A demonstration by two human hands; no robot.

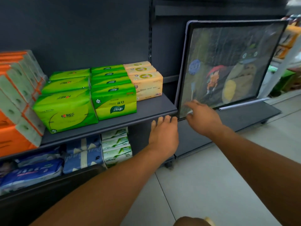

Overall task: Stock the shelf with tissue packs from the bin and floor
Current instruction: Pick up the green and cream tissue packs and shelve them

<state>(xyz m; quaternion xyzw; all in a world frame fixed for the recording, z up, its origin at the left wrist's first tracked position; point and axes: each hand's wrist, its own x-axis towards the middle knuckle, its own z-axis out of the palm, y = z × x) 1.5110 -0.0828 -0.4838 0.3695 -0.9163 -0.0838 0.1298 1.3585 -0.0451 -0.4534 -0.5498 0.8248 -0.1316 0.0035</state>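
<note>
Progress: the shelf [146, 110] is partly filled, with rows of green tissue packs [112, 95] and a short row of cream tissue packs [146, 80] already on it; by the look of it, stocking is mid-way rather than finished.
Gap left: a bare strip of shelf runs from the cream packs to the right end, so there seems room for more there.
Left hand [162, 136]: empty, fingers curled over the front lip of the shelf near its right corner, gripping nothing but the edge.
Right hand [202, 116]: empty and spread, fingers reaching at the lower left corner of a framed picture panel [228, 62]; whether it touches the frame cannot be told.
Panel: it leans upright in the next bay, just beside the shelf's end, on a low dark base [244, 116].
Bin: not in view, so its contents cannot be told.
Floor [211, 176]: pale tiles, no loose packs showing here.
Shelf as container, left: orange-wrapped paper rolls [16, 98] stacked at the far left, touching the green packs.
Lower shelf: blue packs [81, 154] and white-green packs [116, 144], tightly packed.
Next, likely: fetch more packs, since neither hand carries one.
</note>
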